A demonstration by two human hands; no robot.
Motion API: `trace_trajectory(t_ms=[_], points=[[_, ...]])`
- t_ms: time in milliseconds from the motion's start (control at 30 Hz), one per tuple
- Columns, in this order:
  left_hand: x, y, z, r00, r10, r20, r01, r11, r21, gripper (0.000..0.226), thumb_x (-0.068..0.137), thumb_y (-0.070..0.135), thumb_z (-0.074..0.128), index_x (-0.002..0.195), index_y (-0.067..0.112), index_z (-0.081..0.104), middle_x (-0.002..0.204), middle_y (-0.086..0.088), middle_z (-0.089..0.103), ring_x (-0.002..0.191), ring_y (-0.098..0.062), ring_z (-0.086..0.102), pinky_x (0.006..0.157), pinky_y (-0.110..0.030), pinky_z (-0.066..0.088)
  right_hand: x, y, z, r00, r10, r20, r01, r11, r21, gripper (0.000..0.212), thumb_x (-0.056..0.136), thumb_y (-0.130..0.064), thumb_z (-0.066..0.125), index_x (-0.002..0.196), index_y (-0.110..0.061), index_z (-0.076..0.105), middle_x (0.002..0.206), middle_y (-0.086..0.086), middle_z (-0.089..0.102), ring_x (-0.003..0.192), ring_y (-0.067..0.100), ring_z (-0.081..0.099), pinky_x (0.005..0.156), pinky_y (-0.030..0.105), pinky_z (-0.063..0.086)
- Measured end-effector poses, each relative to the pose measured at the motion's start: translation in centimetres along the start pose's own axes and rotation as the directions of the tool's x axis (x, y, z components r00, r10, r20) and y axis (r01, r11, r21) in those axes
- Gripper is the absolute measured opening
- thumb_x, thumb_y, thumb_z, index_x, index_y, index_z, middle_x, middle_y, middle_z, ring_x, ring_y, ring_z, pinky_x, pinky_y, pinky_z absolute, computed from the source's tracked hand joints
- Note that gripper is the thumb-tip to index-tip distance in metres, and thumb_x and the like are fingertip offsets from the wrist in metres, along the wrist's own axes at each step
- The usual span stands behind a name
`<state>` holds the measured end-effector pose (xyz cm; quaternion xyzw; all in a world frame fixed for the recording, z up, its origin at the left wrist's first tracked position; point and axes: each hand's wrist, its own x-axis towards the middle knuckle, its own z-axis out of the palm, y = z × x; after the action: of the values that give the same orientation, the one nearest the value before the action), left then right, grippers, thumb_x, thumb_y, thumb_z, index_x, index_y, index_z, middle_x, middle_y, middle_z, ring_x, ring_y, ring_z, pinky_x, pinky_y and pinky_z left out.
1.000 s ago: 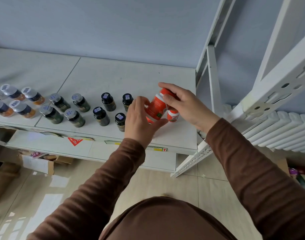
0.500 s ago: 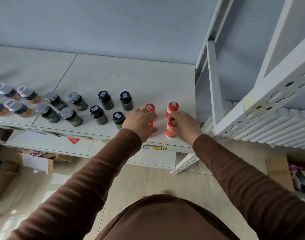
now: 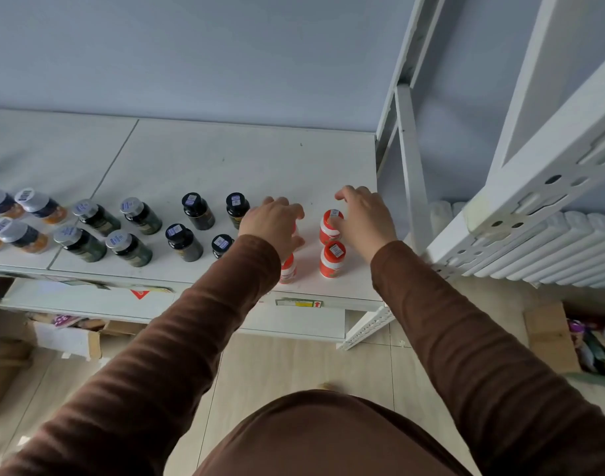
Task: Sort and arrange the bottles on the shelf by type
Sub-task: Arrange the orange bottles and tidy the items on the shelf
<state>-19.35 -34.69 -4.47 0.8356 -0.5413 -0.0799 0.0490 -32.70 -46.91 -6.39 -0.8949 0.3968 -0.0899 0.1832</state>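
Several orange bottles with white labels stand in a square at the right end of the white shelf. My left hand curls over the rear-left orange bottle, hiding nearly all of it. My sleeve partly covers the front-left orange bottle. My right hand cups the rear-right orange bottle, with the thumb on its side and the fingers arched behind it. The front-right orange bottle stands free.
Left of the orange ones stand several black-capped dark bottles, then silver-capped green bottles, then silver-capped amber bottles. A white shelf upright and a radiator are on the right. Cardboard boxes lie on the floor.
A second ago both hands held orange bottles above the shelf. Those bottles now stand on it, and both hands have moved back from the front pair to the rear pair.
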Motion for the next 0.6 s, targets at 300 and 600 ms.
trace_trajectory(t_ms=[300, 600], points=[[3.0, 0.4, 0.7, 0.998, -0.009, 0.066, 0.005, 0.998, 0.065, 0.050, 0.087, 0.038, 0.069, 0.132, 0.024, 0.053, 0.130, -0.003, 0.056, 0.122, -0.025, 0.047, 0.097, -0.040, 0.043, 1.8, -0.5, 2.7, 0.978, 0.097, 0.185, -0.078, 0.991, -0.108, 0.044, 0.090, -0.027, 0.067, 0.130, -0.016, 0.052, 0.124, 0.011, 0.063, 0.110, 0.031, 0.061, 0.096, 0.038, 0.050], [0.2, -0.2, -0.4, 0.986, -0.099, -0.138, 0.036, 0.915, -0.402, 0.057, 0.078, 0.043, 0.076, 0.126, 0.023, 0.054, 0.119, 0.000, 0.061, 0.111, -0.019, 0.053, 0.092, -0.034, 0.044, 1.0, -3.2, -3.7, 0.997, -0.002, -0.073, 0.026, 0.945, 0.326, 0.046, 0.097, -0.045, 0.054, 0.136, -0.020, 0.052, 0.130, 0.004, 0.061, 0.119, 0.021, 0.057, 0.099, 0.031, 0.046]])
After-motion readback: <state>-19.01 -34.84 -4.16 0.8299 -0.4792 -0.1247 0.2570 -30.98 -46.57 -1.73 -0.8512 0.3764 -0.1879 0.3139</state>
